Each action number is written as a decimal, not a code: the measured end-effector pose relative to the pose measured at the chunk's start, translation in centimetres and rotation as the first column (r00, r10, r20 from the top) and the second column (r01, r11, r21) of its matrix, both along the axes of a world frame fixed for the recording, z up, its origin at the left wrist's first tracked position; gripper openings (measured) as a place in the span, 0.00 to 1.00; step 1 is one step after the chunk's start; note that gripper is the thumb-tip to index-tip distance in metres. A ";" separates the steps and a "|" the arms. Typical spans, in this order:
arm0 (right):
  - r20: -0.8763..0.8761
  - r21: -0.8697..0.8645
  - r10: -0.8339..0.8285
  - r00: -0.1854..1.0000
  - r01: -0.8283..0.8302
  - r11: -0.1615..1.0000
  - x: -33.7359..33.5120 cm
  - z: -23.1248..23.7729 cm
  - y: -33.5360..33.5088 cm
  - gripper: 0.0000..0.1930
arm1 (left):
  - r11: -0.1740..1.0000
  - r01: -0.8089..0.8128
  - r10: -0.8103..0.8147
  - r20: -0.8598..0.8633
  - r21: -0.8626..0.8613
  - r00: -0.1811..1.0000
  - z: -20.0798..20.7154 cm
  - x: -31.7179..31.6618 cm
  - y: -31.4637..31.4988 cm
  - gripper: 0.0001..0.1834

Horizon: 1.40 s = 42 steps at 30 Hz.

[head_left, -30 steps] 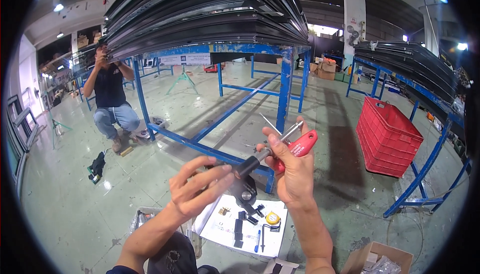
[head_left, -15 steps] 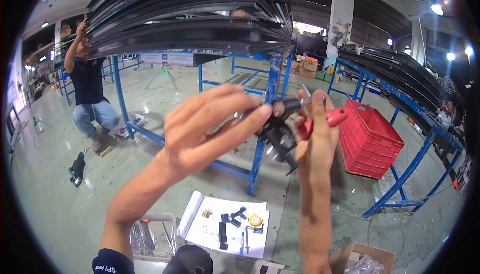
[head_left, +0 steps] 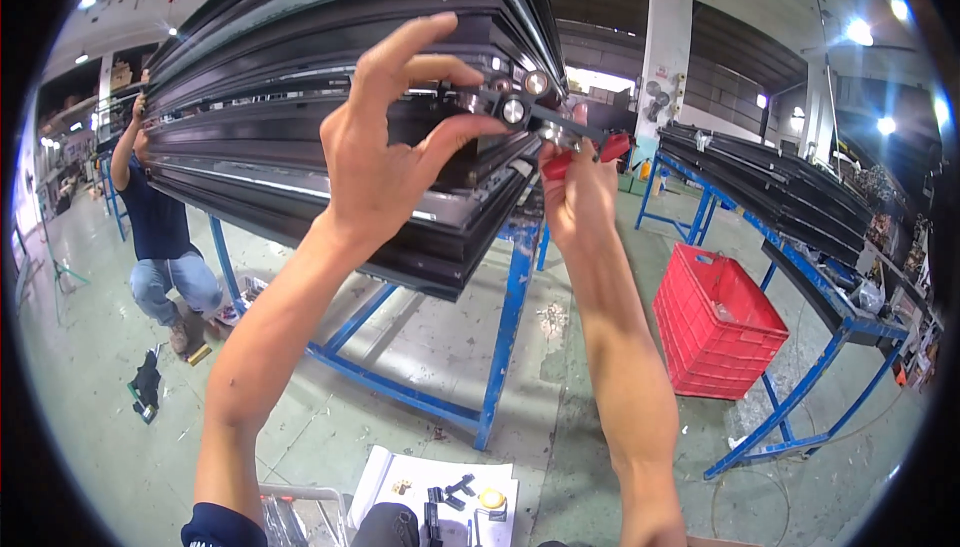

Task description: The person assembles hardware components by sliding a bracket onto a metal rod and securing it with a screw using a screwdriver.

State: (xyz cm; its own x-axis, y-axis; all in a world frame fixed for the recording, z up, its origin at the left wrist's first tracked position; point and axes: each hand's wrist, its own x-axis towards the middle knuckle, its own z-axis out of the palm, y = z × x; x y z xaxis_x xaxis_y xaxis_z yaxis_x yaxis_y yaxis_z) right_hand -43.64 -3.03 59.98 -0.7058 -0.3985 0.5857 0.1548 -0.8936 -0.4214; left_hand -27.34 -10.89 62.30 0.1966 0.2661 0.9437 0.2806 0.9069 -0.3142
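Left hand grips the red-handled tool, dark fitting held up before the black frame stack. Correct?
Wrong hand: the head view shows the red-handled tool in the right hand. The dark fitting is held up before the black frame stack, as stated.

No text reads clearly: pale lettering point(head_left: 203, 543) on the dark left sleeve point(head_left: 224, 523) is cut off; the pillar point(head_left: 668, 27) sign point(head_left: 661, 72) is too small.

Left hand point(head_left: 375, 152) up, index finger point(head_left: 400, 49) above the other bent fingers point(head_left: 440, 69), thumb point(head_left: 460, 135) stretched beneath them! Right hand point(head_left: 585, 192) curled closed, forearm point(head_left: 622, 347) below its fingers.
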 end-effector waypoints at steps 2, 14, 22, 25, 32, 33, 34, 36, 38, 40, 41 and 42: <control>0.008 0.036 0.004 1.000 -0.004 0.999 0.3 0.8 -0.1 0.10 | 0.999 -0.026 0.025 -0.023 -0.034 0.999 0.0 -0.2 -0.1 0.36; -0.189 0.016 0.112 0.976 -0.111 0.994 -2.7 2.7 -3.1 0.15 | 0.998 -0.069 0.066 -0.188 -0.008 0.980 0.0 -2.0 -0.6 0.19; -0.184 0.041 0.164 0.969 -0.159 0.986 -3.0 2.9 -2.8 0.13 | 0.995 0.058 -0.044 -0.157 0.084 0.987 0.0 -2.4 -0.4 0.18; -0.191 -0.001 0.151 0.970 -0.154 0.988 -2.6 2.8 -2.7 0.12 | 0.999 -0.037 0.043 -0.171 0.038 0.984 -0.1 -2.5 -0.6 0.19; -0.206 0.045 0.126 0.970 -0.119 0.992 -3.9 3.8 -3.5 0.12 | 0.985 -0.170 0.166 -0.254 0.006 0.953 -0.2 -2.5 -0.2 0.19; -0.187 0.039 0.109 0.976 -0.103 0.994 -4.4 3.8 -3.8 0.13 | 0.983 -0.185 0.180 -0.257 0.003 0.950 -0.2 -2.6 -0.3 0.19; -0.184 0.042 0.112 0.977 -0.106 0.994 -4.2 3.7 -3.9 0.13 | 0.978 -0.208 0.201 -0.258 0.000 0.945 -0.3 -2.5 -0.5 0.19; -0.179 0.076 0.096 0.979 -0.084 0.994 -4.0 3.6 -4.1 0.14 | 0.978 -0.208 0.202 -0.240 0.004 0.949 -0.3 -2.2 -0.8 0.19; -0.167 0.087 0.095 0.981 -0.081 0.993 -4.1 3.3 -4.2 0.14 | 0.979 -0.202 0.198 -0.222 0.006 0.955 -0.3 -2.1 -0.6 0.19; -0.157 0.092 0.093 0.983 -0.079 0.993 -4.0 3.3 -4.2 0.15 | 0.988 -0.155 0.155 -0.190 0.013 0.969 0.0 -1.9 -0.3 0.19; -0.178 0.075 0.080 0.981 -0.067 0.995 -3.8 3.2 -4.2 0.15 | 0.988 -0.156 0.154 -0.191 0.008 0.969 0.1 -1.8 -0.2 0.19; -0.199 0.058 0.066 0.978 -0.055 0.997 -3.5 3.1 -4.2 0.15 | 0.988 -0.155 0.156 -0.187 0.019 0.970 0.2 -1.6 0.0 0.19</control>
State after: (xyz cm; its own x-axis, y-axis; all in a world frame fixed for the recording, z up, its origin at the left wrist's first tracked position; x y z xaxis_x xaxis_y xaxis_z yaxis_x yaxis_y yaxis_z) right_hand -47.19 -7.20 63.08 -0.5496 -0.4701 0.6906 0.1154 -0.8615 -0.4946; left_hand -28.94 -10.87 62.46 0.3269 0.3033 0.8951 0.0723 0.9363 -0.3437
